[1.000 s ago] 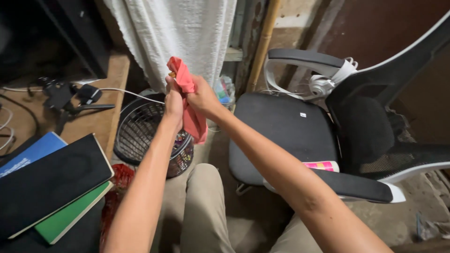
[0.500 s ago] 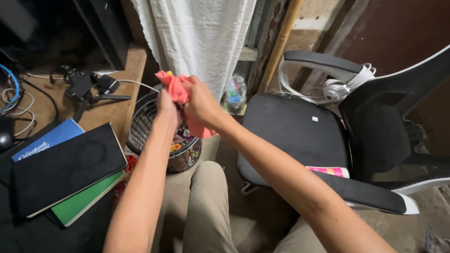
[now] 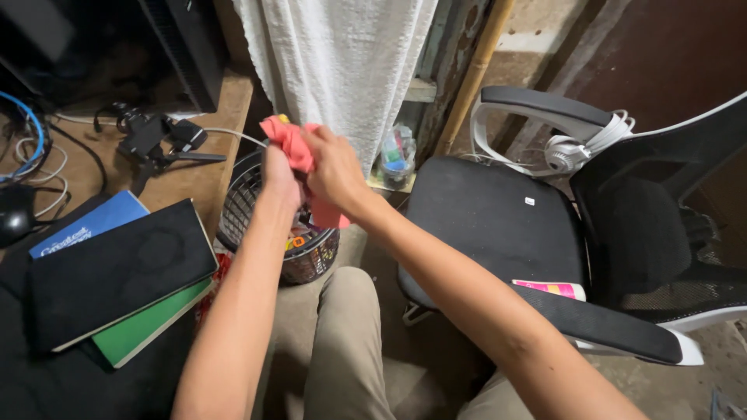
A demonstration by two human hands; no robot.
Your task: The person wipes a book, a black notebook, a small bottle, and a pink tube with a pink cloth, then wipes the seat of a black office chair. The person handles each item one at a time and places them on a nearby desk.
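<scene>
Gripping a red cloth (image 3: 294, 149) w/ both hands, left (image 3: 280, 173) & right (image 3: 333, 169), above wire bin (image 3: 253, 225) btwn desk (image 3: 191, 175) & black chair (image 3: 498, 218).

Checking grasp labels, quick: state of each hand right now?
Left hand: closed, gripping the pink-red cloth.
Right hand: closed on the same cloth, above the wire basket.

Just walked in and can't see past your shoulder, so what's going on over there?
A seated person grips a bunched red cloth with both hands, the left hand and the right hand closed on it side by side. The cloth is held above a black wire wastebasket with scraps inside. To the left, a black notebook lies on a green one on the desk. To the right stands an office chair with nobody on it.
</scene>
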